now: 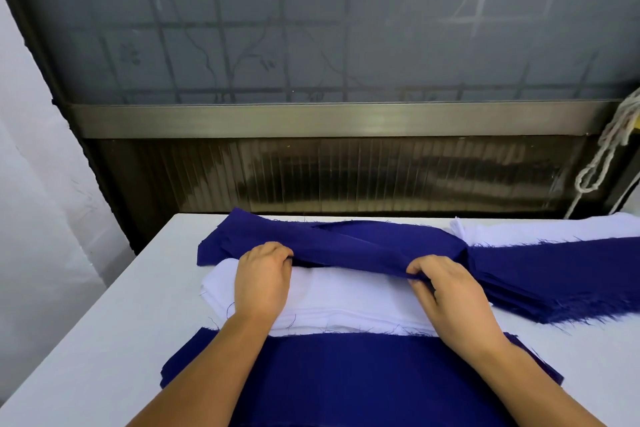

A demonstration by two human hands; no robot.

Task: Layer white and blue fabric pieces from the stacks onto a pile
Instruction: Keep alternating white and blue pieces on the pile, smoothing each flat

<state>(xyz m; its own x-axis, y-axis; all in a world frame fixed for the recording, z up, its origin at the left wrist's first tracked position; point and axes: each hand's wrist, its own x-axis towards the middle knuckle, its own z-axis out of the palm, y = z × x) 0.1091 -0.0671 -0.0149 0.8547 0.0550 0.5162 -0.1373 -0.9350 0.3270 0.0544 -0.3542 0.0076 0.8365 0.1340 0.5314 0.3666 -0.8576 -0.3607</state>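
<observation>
- Looking from the head view, the pile lies in the middle of the table, with a white piece on top.
- The left hand and the right hand rest on the pile; each one pinches with curled fingers an edge of a blue strip, stretched between them over the far edge of the pile.
- The strip is twisted and not yet flat, so I judge this layer only half placed.
- Right of the pile lies a blue stack; behind that, a white stack.
- On the near side of the pile, more blue fabric lies.
- Both stacks hold pieces, so many layers seem left.
</observation>
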